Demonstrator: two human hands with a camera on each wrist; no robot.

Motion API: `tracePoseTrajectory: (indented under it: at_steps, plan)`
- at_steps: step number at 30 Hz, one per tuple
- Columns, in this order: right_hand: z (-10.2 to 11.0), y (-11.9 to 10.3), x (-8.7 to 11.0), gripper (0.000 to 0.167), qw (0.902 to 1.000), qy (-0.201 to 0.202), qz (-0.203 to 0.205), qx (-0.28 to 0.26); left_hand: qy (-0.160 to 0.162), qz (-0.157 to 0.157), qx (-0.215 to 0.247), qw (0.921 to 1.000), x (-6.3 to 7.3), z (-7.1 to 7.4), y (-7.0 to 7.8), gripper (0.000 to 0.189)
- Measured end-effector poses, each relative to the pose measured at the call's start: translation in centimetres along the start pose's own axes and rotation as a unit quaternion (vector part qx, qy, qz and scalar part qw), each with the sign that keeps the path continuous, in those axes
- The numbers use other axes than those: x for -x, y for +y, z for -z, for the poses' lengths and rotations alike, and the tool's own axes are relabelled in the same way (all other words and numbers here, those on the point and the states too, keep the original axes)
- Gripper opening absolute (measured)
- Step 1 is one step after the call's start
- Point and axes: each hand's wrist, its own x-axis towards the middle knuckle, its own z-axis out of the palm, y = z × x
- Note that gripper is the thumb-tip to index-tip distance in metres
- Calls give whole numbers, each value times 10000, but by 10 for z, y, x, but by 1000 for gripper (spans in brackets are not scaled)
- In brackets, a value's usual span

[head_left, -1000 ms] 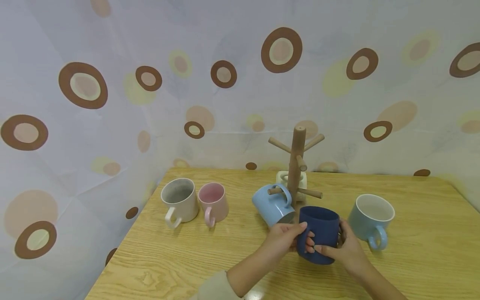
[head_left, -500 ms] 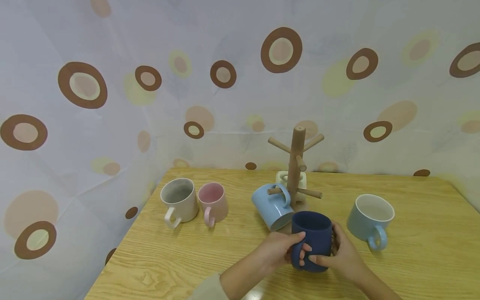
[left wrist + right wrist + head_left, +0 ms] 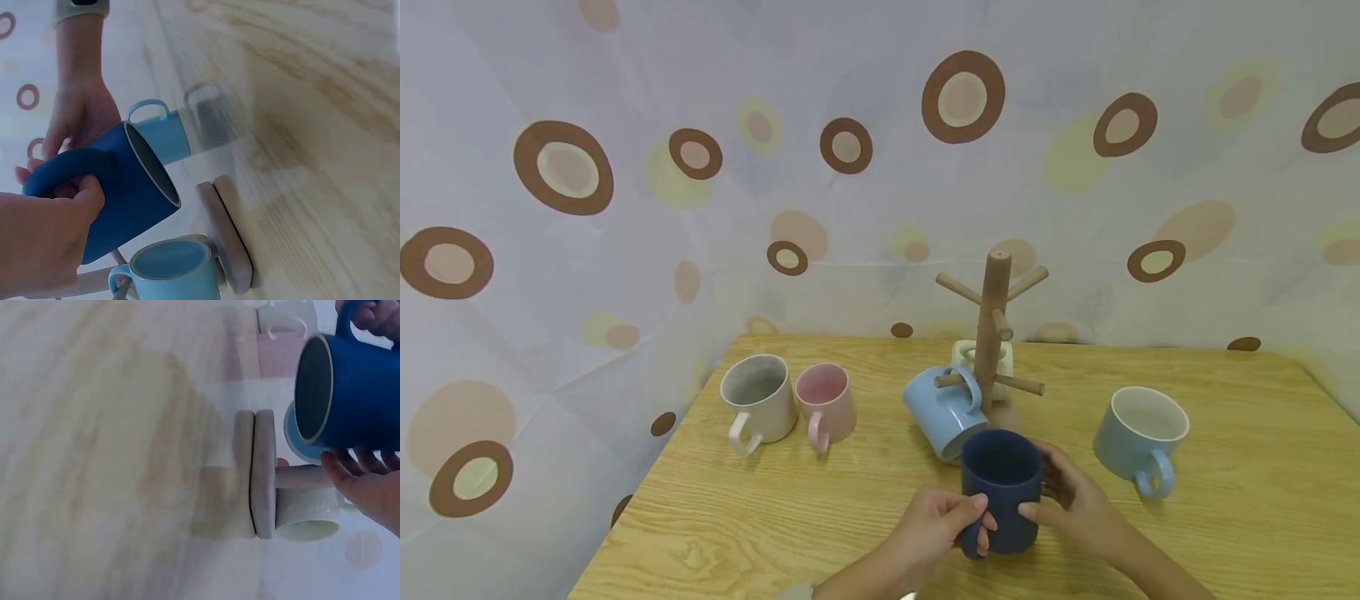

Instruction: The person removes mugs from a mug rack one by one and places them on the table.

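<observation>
Your left hand (image 3: 928, 525) curls firmly round the handle (image 3: 972, 540) of the navy mug (image 3: 1004, 521), while your right hand (image 3: 1078, 504) cups its far side, thumb in front. Over the last second the mug shifts left and towards you; it is upright above the table (image 3: 760, 517), in front of the wooden stand (image 3: 989, 342). That likely leaves it more room from the light blue mug (image 3: 1123, 446) standing on the right; another, the tilted blue mug (image 3: 942, 408), hangs on a low peg.
</observation>
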Motion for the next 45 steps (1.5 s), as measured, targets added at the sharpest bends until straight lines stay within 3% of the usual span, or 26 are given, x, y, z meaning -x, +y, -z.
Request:
tracePoseTrajectory:
  at_steps: [5, 9, 11, 14, 17, 23, 30, 32, 37, 45]
  plan:
    - [10, -9, -12, 34, 9998, 174, -4, -42, 124, -218, 10, 9997, 6, 6, -1, 45]
    - [13, -15, -24, 25, 9946, 960, 20, 391, 259, -255, 18, 9993, 12, 13, 0, 46]
    - [14, -16, -29, 19, 9853, 1533, -71, 743, 280, -280, 33, 9992, 15, 16, 1, 47]
    - [15, -15, -37, 15, 9607, 2367, -281, 1424, 213, -398, 36, 9990, 19, 22, 1, 48]
    - [17, -12, -44, 21, 9393, 2738, -302, 2044, 77, -574, -9, 9983, 23, 29, 1, 49]
    - [19, -3, -58, 37, 9151, 2506, 302, 3146, -26, -832, -233, 9963, 32, 44, -1, 49]
    - [21, 9, -65, 38, 8898, 2302, 1148, 3770, 113, -1065, -599, 9924, 41, 59, -5, 45]
    - [23, 13, -67, 39, 8764, 2278, 1327, 4031, 139, -1248, -804, 9888, 44, 64, -7, 44]
    - [25, 19, -71, 62, 8479, 2256, 1780, 4454, 191, -1723, -1127, 9784, 51, 78, -12, 40]
    - [27, 18, -73, 58, 8280, 2298, 2067, 4678, 334, -1923, -1326, 9718, 62, 102, -14, 38]
